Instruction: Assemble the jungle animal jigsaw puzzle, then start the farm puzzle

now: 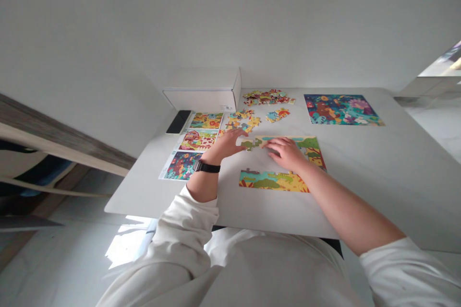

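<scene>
On the white counter [144,192], two bare hands over a half-built jigsaw puzzle [311,149], near the counter's middle. Left hand [225,146] unclenched, fingers stretched out, fingertips [239,133] against a green-and-tan puzzle piece [248,144]; black watch [206,167] on the wrist. Right hand [283,152] released and spread flat across the puzzle's upper strip, nothing visibly grasped. Just below, a separate strip of joined pieces [273,181]. Beyond the hands, a loose heap [241,121] and a farther heap [268,97]. At far right, a finished puzzle [340,109]; at left, a picture sheet [190,146] beside a black phone [178,121]; behind them, a white box [201,91].
</scene>
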The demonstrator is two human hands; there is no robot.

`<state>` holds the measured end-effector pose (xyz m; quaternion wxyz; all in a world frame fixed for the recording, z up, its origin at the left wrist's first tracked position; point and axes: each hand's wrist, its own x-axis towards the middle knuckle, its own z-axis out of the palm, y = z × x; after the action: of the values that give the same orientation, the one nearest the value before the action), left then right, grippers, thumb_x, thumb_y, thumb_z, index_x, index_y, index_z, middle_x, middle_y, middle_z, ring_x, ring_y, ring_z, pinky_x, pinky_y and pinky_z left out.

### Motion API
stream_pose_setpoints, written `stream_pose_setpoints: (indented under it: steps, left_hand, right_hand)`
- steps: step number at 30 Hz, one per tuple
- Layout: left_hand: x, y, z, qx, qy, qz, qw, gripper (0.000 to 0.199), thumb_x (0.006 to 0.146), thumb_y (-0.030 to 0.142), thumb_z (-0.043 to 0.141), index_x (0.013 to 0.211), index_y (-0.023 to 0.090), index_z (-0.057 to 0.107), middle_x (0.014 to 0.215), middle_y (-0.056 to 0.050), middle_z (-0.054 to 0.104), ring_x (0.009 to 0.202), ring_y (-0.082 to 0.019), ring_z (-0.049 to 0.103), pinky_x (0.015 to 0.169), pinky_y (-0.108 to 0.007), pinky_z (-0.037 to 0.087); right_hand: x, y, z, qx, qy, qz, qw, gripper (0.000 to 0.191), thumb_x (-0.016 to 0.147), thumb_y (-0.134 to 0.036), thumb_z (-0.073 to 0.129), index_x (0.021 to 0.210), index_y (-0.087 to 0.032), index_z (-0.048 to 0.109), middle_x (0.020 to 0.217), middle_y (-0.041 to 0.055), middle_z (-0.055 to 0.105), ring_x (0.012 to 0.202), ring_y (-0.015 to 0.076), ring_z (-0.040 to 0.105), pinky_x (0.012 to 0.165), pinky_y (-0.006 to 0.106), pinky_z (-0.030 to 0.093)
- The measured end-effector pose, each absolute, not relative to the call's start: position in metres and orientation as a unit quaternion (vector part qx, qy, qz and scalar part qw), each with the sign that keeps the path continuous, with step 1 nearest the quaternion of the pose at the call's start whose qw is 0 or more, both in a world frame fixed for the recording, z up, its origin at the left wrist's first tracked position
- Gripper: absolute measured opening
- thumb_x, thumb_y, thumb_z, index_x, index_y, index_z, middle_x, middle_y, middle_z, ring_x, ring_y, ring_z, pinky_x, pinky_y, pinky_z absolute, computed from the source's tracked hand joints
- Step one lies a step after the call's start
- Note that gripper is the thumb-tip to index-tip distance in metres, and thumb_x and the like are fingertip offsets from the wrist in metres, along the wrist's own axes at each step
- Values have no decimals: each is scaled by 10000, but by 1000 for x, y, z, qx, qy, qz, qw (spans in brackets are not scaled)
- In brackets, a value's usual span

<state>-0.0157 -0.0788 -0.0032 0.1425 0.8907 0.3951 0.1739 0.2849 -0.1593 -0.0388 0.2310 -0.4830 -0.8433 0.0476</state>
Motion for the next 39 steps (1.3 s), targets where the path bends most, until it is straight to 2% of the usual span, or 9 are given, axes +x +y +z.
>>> stream_pose_setpoints:
  steps: [6,10,18,32,39]
  left_hand:
    - [-19,-73,-12,900,373,159,159,312,929,319,829,1227,257,760,1291,-59,811,1215,-273,747,1114,-415,582]
    - [-17,-73,-11,908,346,188,145,272,930,309,823,1191,262,760,1255,-73,782,1240,-281,708,1139,-443,572]
    - [-3,-78,-17,898,351,221,150,315,991,219,720,1289,295,789,1305,-81,728,1267,-260,686,1175,-449,560]
    - [5,-84,-12,897,397,152,117,360,1034,248,634,1313,351,838,1399,-71,725,1341,-278,659,1255,-485,489]
    - [5,-83,-13,887,411,172,117,339,1042,264,631,1319,315,820,1422,-80,721,1342,-278,666,1241,-474,506]
  right_hand:
    - [285,-159,-41,-490,-841,40,224,375,1014,-204,701,1362,-282,816,1424,94,780,1356,309,686,1220,526,505]
    - [285,-159,-40,-489,-841,38,227,362,1014,-205,701,1348,-273,821,1409,103,787,1341,313,697,1211,530,516]
    - [285,-159,-39,-486,-844,46,222,365,1025,-203,690,1363,-269,812,1411,103,783,1357,308,683,1220,520,508]
    - [285,-160,-39,-490,-842,55,217,401,1022,-197,691,1395,-300,797,1441,97,766,1374,319,668,1221,542,496]
    - [285,-160,-38,-484,-845,46,221,367,1022,-199,689,1362,-268,808,1415,107,778,1352,312,681,1210,528,509]
